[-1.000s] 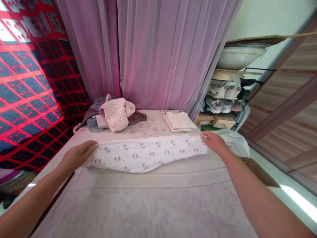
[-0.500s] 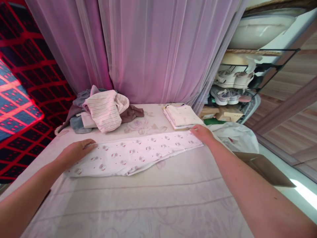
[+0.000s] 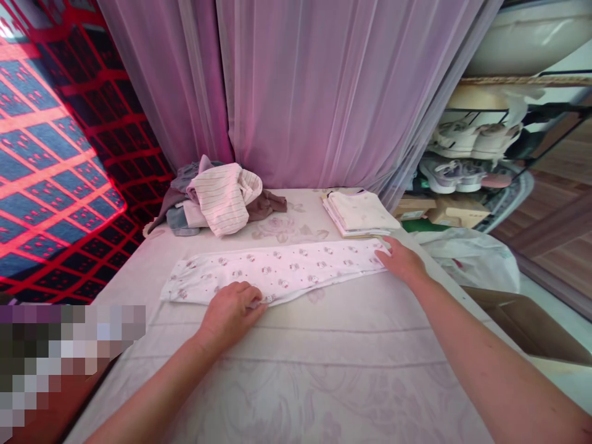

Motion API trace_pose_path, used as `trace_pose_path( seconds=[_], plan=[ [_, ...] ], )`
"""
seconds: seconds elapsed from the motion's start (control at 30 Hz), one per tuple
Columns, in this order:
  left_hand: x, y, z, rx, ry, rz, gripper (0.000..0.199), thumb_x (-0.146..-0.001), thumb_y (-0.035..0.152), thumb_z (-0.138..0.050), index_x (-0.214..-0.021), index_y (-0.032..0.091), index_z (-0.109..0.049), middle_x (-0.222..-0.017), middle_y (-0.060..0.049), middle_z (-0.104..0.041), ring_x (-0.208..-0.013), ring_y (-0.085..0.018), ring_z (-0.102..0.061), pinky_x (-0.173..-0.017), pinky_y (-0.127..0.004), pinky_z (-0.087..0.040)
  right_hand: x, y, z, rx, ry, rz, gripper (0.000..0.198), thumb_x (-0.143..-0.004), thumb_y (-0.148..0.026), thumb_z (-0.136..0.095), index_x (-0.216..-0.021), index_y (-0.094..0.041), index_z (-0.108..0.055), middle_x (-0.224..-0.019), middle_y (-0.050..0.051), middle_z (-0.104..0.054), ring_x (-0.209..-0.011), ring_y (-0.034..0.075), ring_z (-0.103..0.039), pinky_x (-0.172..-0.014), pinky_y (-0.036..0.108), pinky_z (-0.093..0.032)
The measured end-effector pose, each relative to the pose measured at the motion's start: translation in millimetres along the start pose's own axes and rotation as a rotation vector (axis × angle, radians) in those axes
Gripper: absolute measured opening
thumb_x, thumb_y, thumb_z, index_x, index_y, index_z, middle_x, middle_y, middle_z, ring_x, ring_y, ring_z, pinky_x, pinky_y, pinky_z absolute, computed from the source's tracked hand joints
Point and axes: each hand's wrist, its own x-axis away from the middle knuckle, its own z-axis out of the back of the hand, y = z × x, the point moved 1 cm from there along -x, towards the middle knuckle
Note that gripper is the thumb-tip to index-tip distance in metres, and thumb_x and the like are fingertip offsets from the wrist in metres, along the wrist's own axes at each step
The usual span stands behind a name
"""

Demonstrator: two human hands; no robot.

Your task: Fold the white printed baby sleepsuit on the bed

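Note:
White printed pajama pants [image 3: 277, 266], folded lengthwise, lie flat across the bed with the waist to the left and the cuffs to the right. Small red-and-grey figures cover the cloth. At the near edge, by the crotch, my left hand [image 3: 234, 308] is closed on the fabric, fingers bent and thumb against it. My right hand [image 3: 401, 259] pinches the cuff end at the right. Just beyond that hand sits a neat stack of folded clothes [image 3: 363, 211], a cream piece on top. A loose heap of clothes [image 3: 222, 200] lies at the back left, a striped pink garment uppermost.
Purple curtains [image 3: 300, 92] hang behind the bed [image 3: 296, 382]. On the right stand a rack with sneakers [image 3: 476, 139], a white basin [image 3: 527, 40], a plastic bag [image 3: 472, 256] and an open cardboard box [image 3: 527, 320]. A red-and-black checked cloth [image 3: 106, 123] hangs at the left.
My left hand has gone from the waist end to the near edge by the crotch. My right hand stays at the cuffs. The view has swung slightly left.

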Motion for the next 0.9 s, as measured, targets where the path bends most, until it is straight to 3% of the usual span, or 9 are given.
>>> trace_pose_path(
  seconds=[0.2, 0.43, 0.67, 0.8, 0.9],
  plan=[
    [-7, 6, -6, -0.075, -0.057, -0.011, 0.026, -0.093, 0.031, -0.04, -0.08, 0.021, -0.06, -0.084, -0.005, -0.064, -0.08, -0.021, -0.058, -0.072, -0.034, -0.04, 11, 0, -3, -0.004, 0.073, -0.009, 0.051, -0.089, -0.039, -0.04, -0.138, -0.023, -0.043, -0.111, 0.011, -0.067, -0.095, 0.027, -0.063, -0.078, 0.034, -0.045],
    [-3, -8, -5, 0.196, -0.058, -0.123, 0.023, -0.092, 0.03, -0.038, -0.077, 0.02, -0.053, -0.08, -0.003, -0.059, -0.079, -0.018, -0.054, -0.072, -0.031, -0.041, 7, 0, -6, -0.026, 0.087, -0.057, 0.053, -0.088, -0.039, -0.045, -0.138, -0.022, -0.044, -0.109, 0.011, -0.067, -0.097, 0.026, -0.062, -0.081, 0.034, -0.045],
    [-5, -10, -11, 0.191, -0.044, -0.176, 0.023, -0.091, 0.029, -0.04, -0.086, 0.02, -0.06, -0.089, -0.005, -0.064, -0.087, -0.02, -0.057, -0.079, -0.036, -0.044, 16, -2, -4, -0.1, 0.124, -0.063, 0.053, -0.088, -0.036, -0.045, -0.137, -0.018, -0.044, -0.112, 0.012, -0.065, -0.102, 0.027, -0.06, -0.086, 0.037, -0.044],
    [5, -22, -17, 0.267, 0.055, -0.212, 0.025, -0.091, 0.024, -0.039, -0.101, 0.021, -0.062, -0.105, -0.006, -0.066, -0.1, -0.019, -0.059, -0.09, -0.036, -0.046, 45, -13, -1, -0.172, 0.306, -0.092, 0.052, -0.087, -0.037, -0.045, -0.136, -0.018, -0.047, -0.124, 0.015, -0.054, -0.102, 0.028, -0.058, -0.082, 0.039, -0.047],
    [15, -35, -23, 0.275, 0.218, -0.184, 0.023, -0.089, 0.024, -0.044, -0.106, 0.022, -0.06, -0.112, -0.007, -0.065, -0.106, -0.02, -0.059, -0.092, -0.037, -0.048, 85, -47, -8, -0.299, 0.43, 0.094, 0.034, -0.085, -0.028, -0.047, -0.113, -0.021, -0.065, -0.121, 0.012, -0.055, -0.104, 0.025, -0.057, -0.085, 0.036, -0.047]
  ],
)
